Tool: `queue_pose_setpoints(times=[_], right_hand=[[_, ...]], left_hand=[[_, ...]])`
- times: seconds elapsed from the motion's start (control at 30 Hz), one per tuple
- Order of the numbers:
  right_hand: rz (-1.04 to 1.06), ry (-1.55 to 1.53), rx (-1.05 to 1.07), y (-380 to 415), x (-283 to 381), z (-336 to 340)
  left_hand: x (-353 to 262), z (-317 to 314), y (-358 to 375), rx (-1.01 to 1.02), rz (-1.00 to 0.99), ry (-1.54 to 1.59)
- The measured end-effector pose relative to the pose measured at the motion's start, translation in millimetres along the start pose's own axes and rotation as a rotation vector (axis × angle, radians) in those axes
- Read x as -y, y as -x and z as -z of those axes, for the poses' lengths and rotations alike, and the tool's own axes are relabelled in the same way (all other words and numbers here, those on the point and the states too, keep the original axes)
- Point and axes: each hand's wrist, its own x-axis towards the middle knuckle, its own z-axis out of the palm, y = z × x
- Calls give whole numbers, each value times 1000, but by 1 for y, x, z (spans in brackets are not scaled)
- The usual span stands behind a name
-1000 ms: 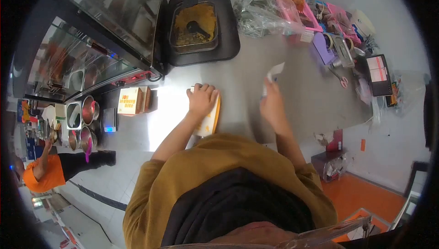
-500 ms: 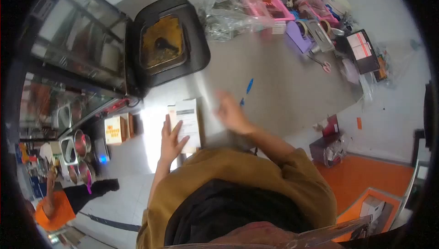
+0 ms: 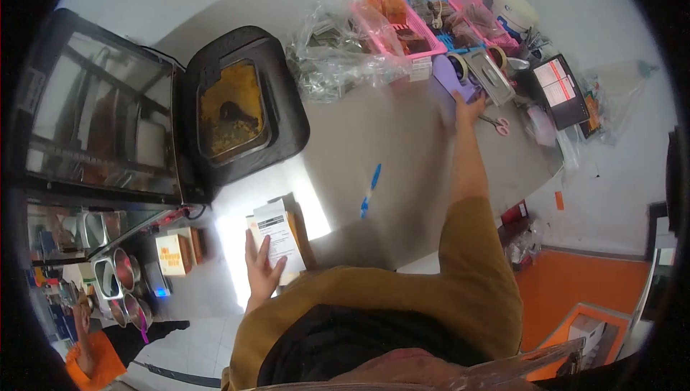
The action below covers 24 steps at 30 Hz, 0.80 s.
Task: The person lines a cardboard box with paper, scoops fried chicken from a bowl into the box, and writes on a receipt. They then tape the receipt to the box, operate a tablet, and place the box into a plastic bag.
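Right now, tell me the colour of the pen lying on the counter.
Blue; the pen lies alone on the grey counter, clearest in the head view.

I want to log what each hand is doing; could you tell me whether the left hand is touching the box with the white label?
Touching. The head view shows the left hand lying flat on the labelled box, fingers overlapping its near edge.

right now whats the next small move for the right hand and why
Probably close the right hand on the tape roll: the arm is stretched far across the counter and the fingers are right by the roll, while the left hand pins the box with its slip. Whether it already touches the roll is unclear.
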Motion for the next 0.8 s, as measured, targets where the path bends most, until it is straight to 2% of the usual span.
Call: queue_pose_setpoints(times=[0.07,0.17,0.27,0.3,0.4,0.5,0.6,0.7,0.8], right_hand=[[-58,231,-6,10,18,6],[12,456,-5,18,26,4],[34,231,148,37,51,2],[96,247,70,46,50,-1],[163,365,72,77,56,15],[-344,26,548,78,67,38],[-908,-388,635,70,119,64],[-776,-597,576,88,87,65],[-579,-781,282,135,80,62]], left_hand=[[0,-1,-3,-12,13,-63],[8,-10,-6,-41,3,-68],[-4,-15,-15,-44,16,-164],[-10,-18,-19,-41,33,-155],[-10,-21,-22,-45,17,-180],[-9,-20,-23,-59,8,-281],[-16,-18,-23,-64,-2,-363],[-16,-18,-21,-66,-12,-397],[-18,-17,-21,-74,-32,-467]])
